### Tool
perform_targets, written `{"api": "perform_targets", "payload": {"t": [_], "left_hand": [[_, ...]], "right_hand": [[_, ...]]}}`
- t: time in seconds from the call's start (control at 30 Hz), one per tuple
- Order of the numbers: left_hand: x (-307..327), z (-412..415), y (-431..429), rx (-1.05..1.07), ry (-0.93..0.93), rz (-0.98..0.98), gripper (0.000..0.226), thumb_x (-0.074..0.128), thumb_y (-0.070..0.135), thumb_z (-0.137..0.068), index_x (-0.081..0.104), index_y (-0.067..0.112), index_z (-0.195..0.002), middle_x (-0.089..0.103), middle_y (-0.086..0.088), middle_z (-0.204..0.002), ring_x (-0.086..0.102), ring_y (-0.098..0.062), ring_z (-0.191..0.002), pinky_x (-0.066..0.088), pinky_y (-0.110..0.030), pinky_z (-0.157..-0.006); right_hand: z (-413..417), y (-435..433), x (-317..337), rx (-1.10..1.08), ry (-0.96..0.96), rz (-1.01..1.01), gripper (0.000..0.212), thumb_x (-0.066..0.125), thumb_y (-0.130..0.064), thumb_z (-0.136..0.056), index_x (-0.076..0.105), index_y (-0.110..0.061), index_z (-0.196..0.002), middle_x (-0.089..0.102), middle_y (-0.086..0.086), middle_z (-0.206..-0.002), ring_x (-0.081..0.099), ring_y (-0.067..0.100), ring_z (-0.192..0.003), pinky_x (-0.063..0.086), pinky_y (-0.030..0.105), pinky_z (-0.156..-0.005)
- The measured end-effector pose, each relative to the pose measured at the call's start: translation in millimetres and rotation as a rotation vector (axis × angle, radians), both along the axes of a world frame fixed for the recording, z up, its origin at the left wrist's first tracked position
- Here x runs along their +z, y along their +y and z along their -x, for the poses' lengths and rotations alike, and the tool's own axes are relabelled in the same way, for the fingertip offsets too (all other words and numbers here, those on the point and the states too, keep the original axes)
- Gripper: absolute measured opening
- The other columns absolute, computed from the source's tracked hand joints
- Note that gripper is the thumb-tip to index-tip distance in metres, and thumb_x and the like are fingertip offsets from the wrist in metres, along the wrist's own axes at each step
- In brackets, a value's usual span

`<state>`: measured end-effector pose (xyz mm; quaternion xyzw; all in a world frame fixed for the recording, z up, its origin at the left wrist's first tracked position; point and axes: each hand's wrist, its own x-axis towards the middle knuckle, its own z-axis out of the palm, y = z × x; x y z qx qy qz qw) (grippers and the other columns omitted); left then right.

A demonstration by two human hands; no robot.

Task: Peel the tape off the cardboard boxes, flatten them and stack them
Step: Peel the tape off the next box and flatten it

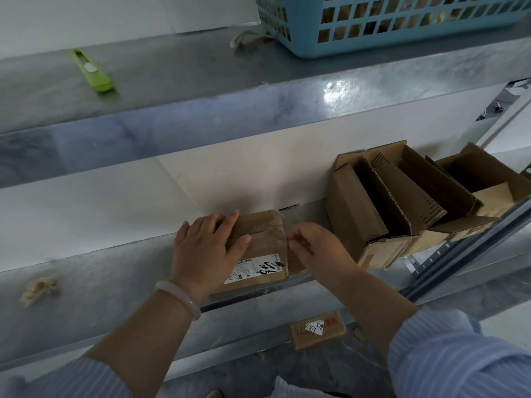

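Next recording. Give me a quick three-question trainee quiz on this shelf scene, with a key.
1. True or false: the left hand lies flat on top of the small brown taped cardboard box.
2. Where does the green plastic cutter lie? A) on the grey metal upper shelf B) inside an open box C) on the floor
3. Fill in: the right hand pinches at the taped box's ____ edge.
Key: 1 true; 2 A; 3 right.
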<state>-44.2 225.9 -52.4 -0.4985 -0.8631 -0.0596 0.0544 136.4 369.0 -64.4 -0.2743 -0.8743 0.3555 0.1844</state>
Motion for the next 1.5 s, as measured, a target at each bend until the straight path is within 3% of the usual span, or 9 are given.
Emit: {"api": "perform_targets", "payload": {"t": [0.33, 0.4, 0.53, 0.6, 0.8, 0.93, 1.1, 1.33, 1.5], "left_hand": [[1.2, -0.5, -0.6, 0.005, -0.024, -0.004, 0.093, -0.004, 0.085, -0.076, 0.033, 0.035, -0.146, 0.049, 0.010, -0.130, 0.044, -0.019, -0.125, 0.026, -0.049, -0.111], [1.1, -1.1, -0.9, 0.004, -0.024, -0.006, 0.092, -0.002, 0.085, -0.076, 0.034, 0.035, -0.145, 0.051, 0.009, -0.129, 0.045, -0.019, -0.124, 0.027, -0.049, -0.110], [0.6, 0.8, -1.2, 0.004, -0.026, 0.019, 0.094, -0.006, 0.086, -0.074, 0.030, 0.037, -0.147, 0.048, 0.011, -0.131, 0.043, -0.018, -0.126, 0.025, -0.048, -0.112], [0.4, 1.3, -0.5, 0.003, -0.024, 0.015, 0.093, -0.005, 0.085, -0.075, 0.031, 0.036, -0.146, 0.049, 0.010, -0.130, 0.045, -0.018, -0.124, 0.027, -0.049, -0.111], [-1.8, 0.3, -0.1, -0.002, -0.020, -0.002, 0.090, 0.002, 0.083, -0.079, 0.038, 0.034, -0.144, 0.053, 0.007, -0.126, 0.048, -0.021, -0.120, 0.031, -0.051, -0.107], [-1.3, -0.1, 0.2, 0.007, -0.021, -0.008, 0.090, 0.002, 0.084, -0.078, 0.038, 0.034, -0.144, 0.053, 0.007, -0.126, 0.048, -0.021, -0.121, 0.030, -0.051, -0.108], [0.9, -1.7, -0.1, 0.006, -0.020, -0.002, 0.091, 0.001, 0.083, -0.078, 0.037, 0.033, -0.145, 0.053, 0.007, -0.127, 0.047, -0.022, -0.122, 0.030, -0.050, -0.108], [1.9, -1.3, 0.0, 0.001, -0.033, 0.009, 0.090, 0.003, 0.083, -0.079, 0.039, 0.032, -0.144, 0.054, 0.006, -0.126, 0.048, -0.022, -0.121, 0.032, -0.051, -0.106], [4.2, -0.4, 0.5, 0.019, -0.049, 0.024, 0.090, 0.003, 0.085, -0.075, 0.032, 0.037, -0.146, 0.048, 0.011, -0.132, 0.041, -0.017, -0.128, 0.024, -0.048, -0.112]], "right_hand": [[-2.8, 2.4, -9.1, 0.075, -0.086, -0.062, 0.013, 0.046, -0.013, -0.098, 0.045, -0.017, -0.086, 0.052, -0.002, -0.090, 0.049, 0.014, -0.082, 0.039, 0.027, -0.069], [-1.1, 4.7, -5.2, 0.055, -0.109, 0.127, 0.013, 0.047, -0.013, -0.099, 0.049, -0.014, -0.086, 0.060, 0.003, -0.091, 0.058, 0.018, -0.087, 0.049, 0.031, -0.075], [2.3, -4.0, -1.1, -0.137, 0.105, 0.861, 0.015, 0.050, -0.008, -0.100, 0.057, -0.005, -0.088, 0.068, 0.014, -0.083, 0.067, 0.024, -0.078, 0.059, 0.034, -0.077], [-0.2, -7.5, -1.5, -0.248, 0.179, 0.991, 0.015, 0.054, -0.010, -0.099, 0.064, -0.001, -0.091, 0.070, 0.016, -0.083, 0.068, 0.024, -0.076, 0.060, 0.034, -0.076], [-3.7, -13.3, -0.7, -0.294, 0.129, 0.808, 0.008, 0.071, -0.020, -0.088, 0.078, -0.018, -0.092, 0.076, 0.003, -0.083, 0.073, 0.022, -0.084, 0.059, 0.038, -0.085], [-6.7, -14.1, 2.7, -0.265, 0.078, 0.532, 0.015, 0.071, -0.016, -0.086, 0.077, -0.030, -0.088, 0.074, -0.013, -0.079, 0.068, 0.002, -0.077, 0.054, 0.019, -0.075], [-2.2, -9.5, 2.0, -0.206, 0.001, 0.315, 0.005, 0.068, -0.021, -0.090, 0.071, -0.025, -0.091, 0.068, -0.010, -0.084, 0.062, 0.002, -0.077, 0.042, 0.006, -0.061], [6.2, -0.7, 2.6, -0.031, -0.093, 0.125, 0.014, 0.055, -0.016, -0.095, 0.059, -0.021, -0.082, 0.063, 0.000, -0.086, 0.058, 0.014, -0.078, 0.047, 0.028, -0.069], [5.5, -7.2, -1.2, -0.170, 0.060, 0.498, 0.014, 0.051, -0.019, -0.096, 0.058, -0.024, -0.086, 0.065, 0.007, -0.096, 0.064, 0.024, -0.093, 0.053, 0.047, -0.089]]}}
